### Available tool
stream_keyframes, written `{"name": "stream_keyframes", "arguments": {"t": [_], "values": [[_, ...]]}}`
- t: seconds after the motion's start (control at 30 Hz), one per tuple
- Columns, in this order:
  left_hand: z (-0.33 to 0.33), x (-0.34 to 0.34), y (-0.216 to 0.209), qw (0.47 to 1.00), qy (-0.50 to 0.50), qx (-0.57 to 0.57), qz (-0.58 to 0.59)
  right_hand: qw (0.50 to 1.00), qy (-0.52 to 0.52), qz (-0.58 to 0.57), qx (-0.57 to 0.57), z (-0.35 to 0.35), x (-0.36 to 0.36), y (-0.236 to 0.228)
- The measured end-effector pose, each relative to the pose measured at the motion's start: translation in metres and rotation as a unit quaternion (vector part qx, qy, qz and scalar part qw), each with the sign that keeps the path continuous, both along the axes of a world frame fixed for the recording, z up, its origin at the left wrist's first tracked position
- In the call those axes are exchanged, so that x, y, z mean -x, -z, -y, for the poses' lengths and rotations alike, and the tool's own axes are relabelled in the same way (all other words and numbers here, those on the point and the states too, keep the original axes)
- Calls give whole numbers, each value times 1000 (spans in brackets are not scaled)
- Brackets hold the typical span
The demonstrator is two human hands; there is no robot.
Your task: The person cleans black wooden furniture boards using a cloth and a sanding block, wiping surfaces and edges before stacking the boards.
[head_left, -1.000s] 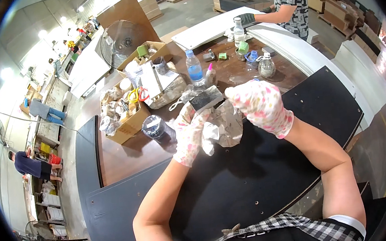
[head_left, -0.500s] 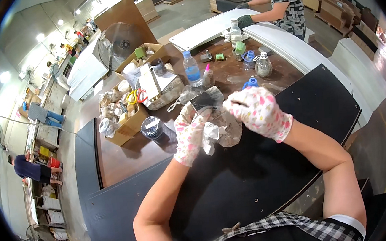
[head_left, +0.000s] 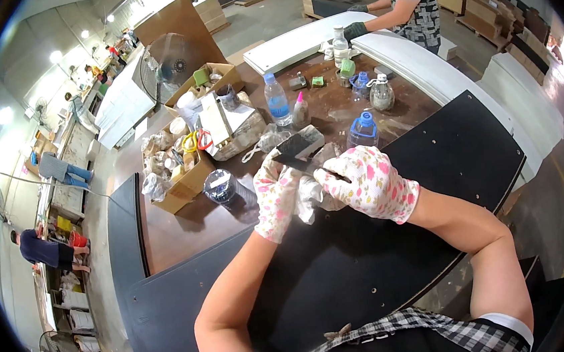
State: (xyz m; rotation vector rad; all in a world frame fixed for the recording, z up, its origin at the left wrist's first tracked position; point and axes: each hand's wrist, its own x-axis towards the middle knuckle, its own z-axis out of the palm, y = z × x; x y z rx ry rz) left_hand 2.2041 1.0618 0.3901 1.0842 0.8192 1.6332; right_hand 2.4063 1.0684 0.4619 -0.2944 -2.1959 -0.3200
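My left hand (head_left: pixel 275 193), in a white glove with pink spots, is closed on a thin dark flat piece (head_left: pixel 292 162). A crumpled white cloth (head_left: pixel 308 199) hangs by its fingers. My right hand (head_left: pixel 370 183), gloved alike, is closed in a pinch at the right end of the dark piece; what its fingers hold is mostly hidden. Just beyond the hands lies a grey dusty block (head_left: pixel 307 140). Below them spreads a large black panel (head_left: pixel 291 282) with small holes.
Left of my hands stand a dark round jar (head_left: pixel 221 186) and a cardboard box (head_left: pixel 186 190) of supplies with scissors (head_left: pixel 197 141). Beyond are a water bottle (head_left: pixel 277 101), a blue-capped bottle (head_left: pixel 363 130) and a glass bottle (head_left: pixel 382 95). A co-worker (head_left: pixel 415 7) handles white panels (head_left: pixel 406 64).
My right hand has moved left and down to meet the dark flat piece. That piece has tilted and now shows as a narrow strip. The blue-capped bottle has come into fuller view.
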Motion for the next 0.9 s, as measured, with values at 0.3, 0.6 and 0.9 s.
{"name": "stream_keyframes", "arguments": {"t": [0.3,0.6,0.9], "values": [[1,-7,-7,998,-38,-17,-52,1000,15,15,13,-4,3,4],[2,-6,-19,998,-38,32,-45,999,28,-6,-18,-14,5,8],[-11,101,-23,953,-266,-51,-138,899,171,168,367,-144,2,40]]}}
